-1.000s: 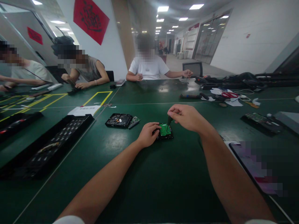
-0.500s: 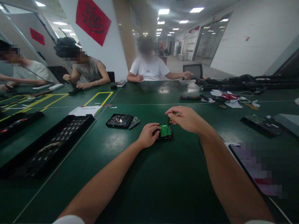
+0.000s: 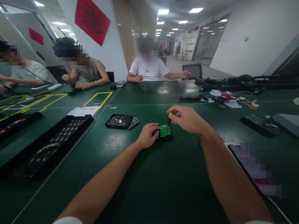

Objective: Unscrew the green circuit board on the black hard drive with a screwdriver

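A hard drive lies on the green table with its green circuit board facing up. My left hand grips the drive's left side, fingers over its edge and thumb near the board. Above the board's right part, my right hand is closed on an upright screwdriver with a yellow-topped dark handle. Its shaft points down to the board; whether the tip sits in a screw is too small to tell. To the left lie another hard drive and a loose circuit board.
A long black tray lies at the left. On the right are a tablet-like screen and another drive. Scissors with red handles and paper scraps lie farther back. Several people sit across the table, one in a white shirt.
The screwdriver handle has turned a little in my right hand, and its yellow top now shows. My left hand stays on the drive. The view has shifted slightly.
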Demonstrator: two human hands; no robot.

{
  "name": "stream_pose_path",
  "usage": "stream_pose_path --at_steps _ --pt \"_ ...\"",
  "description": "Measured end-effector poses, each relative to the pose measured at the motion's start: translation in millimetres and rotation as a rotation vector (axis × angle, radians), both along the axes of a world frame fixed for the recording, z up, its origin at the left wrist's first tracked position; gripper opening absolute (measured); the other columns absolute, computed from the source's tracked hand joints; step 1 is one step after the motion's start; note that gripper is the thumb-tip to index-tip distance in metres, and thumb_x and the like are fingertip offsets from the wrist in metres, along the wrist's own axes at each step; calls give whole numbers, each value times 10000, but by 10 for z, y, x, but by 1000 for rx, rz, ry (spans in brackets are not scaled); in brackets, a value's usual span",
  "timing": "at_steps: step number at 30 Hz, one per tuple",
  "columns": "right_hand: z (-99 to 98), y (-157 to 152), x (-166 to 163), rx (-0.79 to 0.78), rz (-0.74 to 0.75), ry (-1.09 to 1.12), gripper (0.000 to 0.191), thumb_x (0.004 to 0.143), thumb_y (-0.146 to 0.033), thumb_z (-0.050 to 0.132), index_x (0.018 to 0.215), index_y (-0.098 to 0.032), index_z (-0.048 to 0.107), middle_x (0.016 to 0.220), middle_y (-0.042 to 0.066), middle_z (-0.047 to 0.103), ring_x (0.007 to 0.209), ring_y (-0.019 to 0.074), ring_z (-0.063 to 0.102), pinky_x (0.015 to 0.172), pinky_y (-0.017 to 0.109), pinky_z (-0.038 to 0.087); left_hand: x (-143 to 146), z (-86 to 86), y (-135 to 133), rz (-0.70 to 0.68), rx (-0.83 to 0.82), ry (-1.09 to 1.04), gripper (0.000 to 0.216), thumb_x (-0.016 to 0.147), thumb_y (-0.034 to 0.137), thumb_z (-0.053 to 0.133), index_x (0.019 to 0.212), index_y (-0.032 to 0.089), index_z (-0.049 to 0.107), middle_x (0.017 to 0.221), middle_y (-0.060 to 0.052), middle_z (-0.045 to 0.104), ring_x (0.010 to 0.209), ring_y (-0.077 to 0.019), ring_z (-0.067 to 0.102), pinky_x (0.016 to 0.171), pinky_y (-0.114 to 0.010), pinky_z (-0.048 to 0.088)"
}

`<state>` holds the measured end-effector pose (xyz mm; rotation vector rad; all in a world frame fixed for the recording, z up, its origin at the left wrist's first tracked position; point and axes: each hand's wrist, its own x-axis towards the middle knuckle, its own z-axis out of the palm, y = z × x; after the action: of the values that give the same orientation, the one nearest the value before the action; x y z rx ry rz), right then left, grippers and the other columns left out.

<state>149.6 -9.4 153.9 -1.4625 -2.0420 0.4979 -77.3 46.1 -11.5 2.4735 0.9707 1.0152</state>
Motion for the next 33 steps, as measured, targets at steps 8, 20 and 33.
stream_pose_path --at_steps 8,20,33 --pt "25 6 3 53 -85 -64 213 900 -409 693 914 -196 708 908 63 771 759 199 705 705 309 514 -4 -5 5 6 -7 23 269 940 199 607 1177 255 722 1311 -83 689 1242 -264 630 1110 -516 467" --pt "24 -10 -26 32 28 -44 168 949 -341 617 985 -227 734 908 37 767 789 186 688 700 291 487 2 17 -12 6 -4 12 264 942 193 606 1170 250 726 1307 -83 689 1241 -263 629 1110 -512 466" --pt "10 -14 0 -2 -32 -36 244 904 -445 692 938 -204 692 929 69 765 727 193 695 661 304 500 -6 -10 -3 6 2 11 257 939 194 614 1165 251 724 1312 -76 689 1242 -262 627 1111 -511 462"
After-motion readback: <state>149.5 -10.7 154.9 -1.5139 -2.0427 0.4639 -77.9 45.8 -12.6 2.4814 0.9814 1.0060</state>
